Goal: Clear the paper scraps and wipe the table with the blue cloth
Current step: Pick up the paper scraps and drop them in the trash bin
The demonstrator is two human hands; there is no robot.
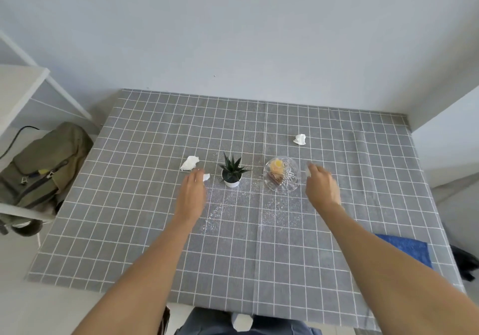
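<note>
Three crumpled white paper scraps lie on the grey checked tablecloth (129,205): a larger scrap (190,163) left of centre, a small scrap (206,177) just beside it, and a far scrap (300,139) at the right rear. My left hand (193,192) reaches forward with straight fingers, its tips at the small scrap and partly covering it. My right hand (322,186) stretches out to the right of the glass bowl, fingers extended, with a pale blurred patch at the fingertips. The blue cloth (409,250) lies at the table's right front, partly hidden by my right forearm.
A small potted succulent (232,172) and a cut-glass bowl (282,177) with snacks stand between my hands. Fine white crumbs are scattered in front of them. An olive backpack (41,163) sits on a white chair to the left. A wall runs behind the table.
</note>
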